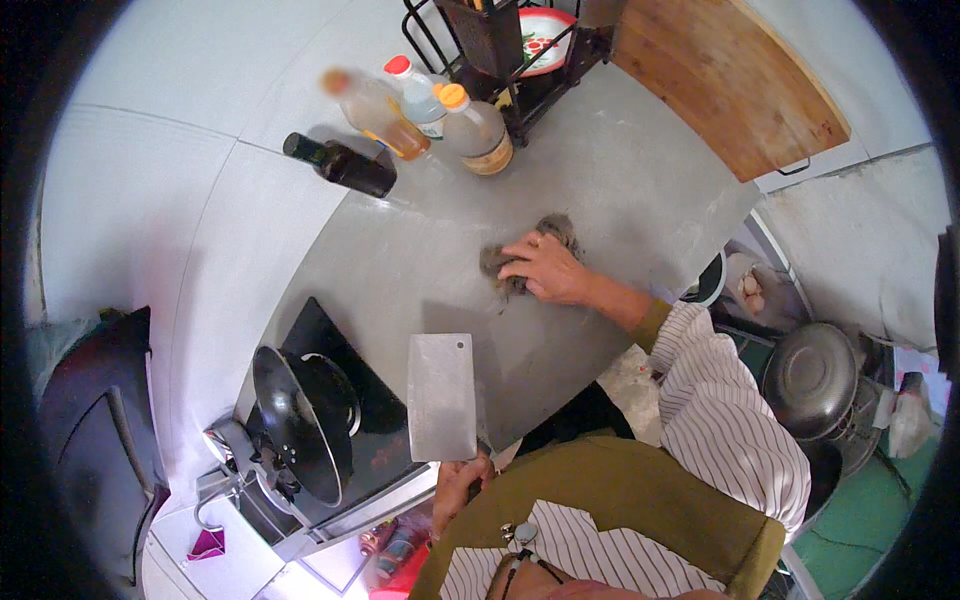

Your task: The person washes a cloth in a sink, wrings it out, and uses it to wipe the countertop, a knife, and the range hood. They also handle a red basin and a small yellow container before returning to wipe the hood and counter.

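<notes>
My left hand (459, 486) grips the handle of a Chinese cleaver (441, 397) close to my body. The cleaver's broad steel blade has a small hole near one corner and points away from me, over the front of the grey countertop (600, 165). Farther out, my right hand (551, 270) presses with bent fingers on a dark, crumpled cloth (559, 226), which bulges out beyond the hand and beside the fingertips. Part of the cloth is hidden under the palm.
At the left, a wok (300, 427) sits by a black cooktop (322, 345). A dark bottle (352, 169) and several plastic bottles (480, 139) stand along the wall. Behind them is a black rack (544, 105). A wooden cutting board (727, 82) leans at the back right.
</notes>
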`<control>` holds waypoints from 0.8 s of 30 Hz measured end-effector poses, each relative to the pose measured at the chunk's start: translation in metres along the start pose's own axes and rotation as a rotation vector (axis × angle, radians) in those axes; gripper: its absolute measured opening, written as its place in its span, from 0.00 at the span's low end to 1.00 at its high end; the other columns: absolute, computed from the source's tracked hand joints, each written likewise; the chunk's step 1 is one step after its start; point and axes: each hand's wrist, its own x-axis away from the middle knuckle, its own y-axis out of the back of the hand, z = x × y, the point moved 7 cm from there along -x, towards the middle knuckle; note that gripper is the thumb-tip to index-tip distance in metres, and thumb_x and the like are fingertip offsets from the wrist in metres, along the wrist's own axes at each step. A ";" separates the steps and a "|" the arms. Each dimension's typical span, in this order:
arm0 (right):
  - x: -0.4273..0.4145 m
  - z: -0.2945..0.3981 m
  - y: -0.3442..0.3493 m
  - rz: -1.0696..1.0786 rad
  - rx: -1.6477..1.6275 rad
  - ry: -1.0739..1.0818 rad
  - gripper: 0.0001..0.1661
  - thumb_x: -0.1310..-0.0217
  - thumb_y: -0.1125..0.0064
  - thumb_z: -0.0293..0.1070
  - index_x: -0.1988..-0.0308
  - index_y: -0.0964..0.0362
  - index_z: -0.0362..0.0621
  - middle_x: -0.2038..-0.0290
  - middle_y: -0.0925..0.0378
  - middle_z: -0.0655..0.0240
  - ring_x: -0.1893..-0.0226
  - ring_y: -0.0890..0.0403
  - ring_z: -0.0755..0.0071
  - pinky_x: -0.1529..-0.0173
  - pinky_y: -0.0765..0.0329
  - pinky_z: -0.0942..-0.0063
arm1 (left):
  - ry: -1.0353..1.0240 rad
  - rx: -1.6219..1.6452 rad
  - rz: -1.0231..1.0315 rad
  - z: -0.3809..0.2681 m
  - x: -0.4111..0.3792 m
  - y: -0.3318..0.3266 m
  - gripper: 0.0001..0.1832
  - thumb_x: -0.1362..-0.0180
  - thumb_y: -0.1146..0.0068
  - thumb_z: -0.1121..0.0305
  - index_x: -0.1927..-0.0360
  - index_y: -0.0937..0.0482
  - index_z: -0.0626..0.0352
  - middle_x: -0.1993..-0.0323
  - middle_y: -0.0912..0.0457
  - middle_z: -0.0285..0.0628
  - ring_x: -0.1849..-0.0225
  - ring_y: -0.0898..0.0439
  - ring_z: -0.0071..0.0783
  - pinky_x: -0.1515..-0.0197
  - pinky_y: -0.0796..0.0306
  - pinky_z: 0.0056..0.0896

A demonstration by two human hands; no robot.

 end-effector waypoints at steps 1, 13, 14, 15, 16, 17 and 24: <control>-0.001 0.020 0.004 0.003 -0.145 0.026 0.21 0.56 0.47 0.33 0.58 0.25 0.63 0.49 0.28 0.66 0.50 0.31 0.54 0.47 0.35 0.55 | -0.002 0.023 0.032 0.009 0.003 0.006 0.08 0.51 0.49 0.71 0.80 0.33 0.61 0.85 0.32 0.38 0.82 0.33 0.26 0.75 0.39 0.26; 0.004 -0.066 0.052 -0.361 0.592 -0.374 0.30 0.56 0.44 0.33 0.48 0.31 0.63 0.46 0.32 0.67 0.49 0.31 0.57 0.51 0.35 0.54 | -0.068 0.223 -0.073 0.059 0.048 0.045 0.14 0.45 0.47 0.64 0.79 0.37 0.58 0.86 0.36 0.35 0.84 0.37 0.24 0.77 0.42 0.26; 0.002 -0.038 0.034 -0.332 0.582 -0.336 0.29 0.57 0.44 0.33 0.49 0.30 0.64 0.47 0.32 0.68 0.49 0.31 0.56 0.51 0.35 0.54 | -0.058 0.225 -0.052 0.068 0.051 0.050 0.14 0.45 0.46 0.63 0.78 0.36 0.58 0.86 0.36 0.35 0.84 0.37 0.24 0.77 0.42 0.26; 0.000 -0.008 0.015 -0.264 0.514 -0.303 0.28 0.58 0.44 0.33 0.51 0.29 0.64 0.47 0.32 0.68 0.49 0.32 0.56 0.51 0.36 0.54 | -0.053 0.228 -0.029 0.078 0.054 0.055 0.14 0.45 0.46 0.63 0.78 0.36 0.58 0.86 0.36 0.35 0.84 0.37 0.24 0.77 0.42 0.26; 0.000 0.023 -0.003 -0.202 0.449 -0.269 0.26 0.58 0.44 0.32 0.53 0.28 0.65 0.47 0.33 0.69 0.50 0.32 0.57 0.51 0.36 0.55 | -0.052 0.184 -0.032 0.083 0.059 0.060 0.15 0.45 0.46 0.61 0.77 0.35 0.59 0.86 0.37 0.35 0.83 0.37 0.24 0.76 0.42 0.26; 0.005 0.051 -0.021 -0.163 0.407 -0.224 0.25 0.58 0.44 0.32 0.55 0.27 0.65 0.48 0.32 0.69 0.50 0.32 0.57 0.52 0.36 0.55 | -0.054 0.198 -0.016 0.085 0.065 0.061 0.14 0.45 0.47 0.63 0.77 0.34 0.60 0.86 0.36 0.36 0.83 0.36 0.25 0.77 0.41 0.26; 0.078 0.197 -0.096 0.027 -0.110 0.093 0.16 0.56 0.46 0.31 0.63 0.24 0.63 0.51 0.29 0.71 0.52 0.31 0.58 0.52 0.36 0.55 | -0.131 0.248 -0.043 0.092 0.103 0.067 0.10 0.44 0.50 0.69 0.77 0.33 0.62 0.87 0.33 0.39 0.84 0.34 0.27 0.79 0.39 0.26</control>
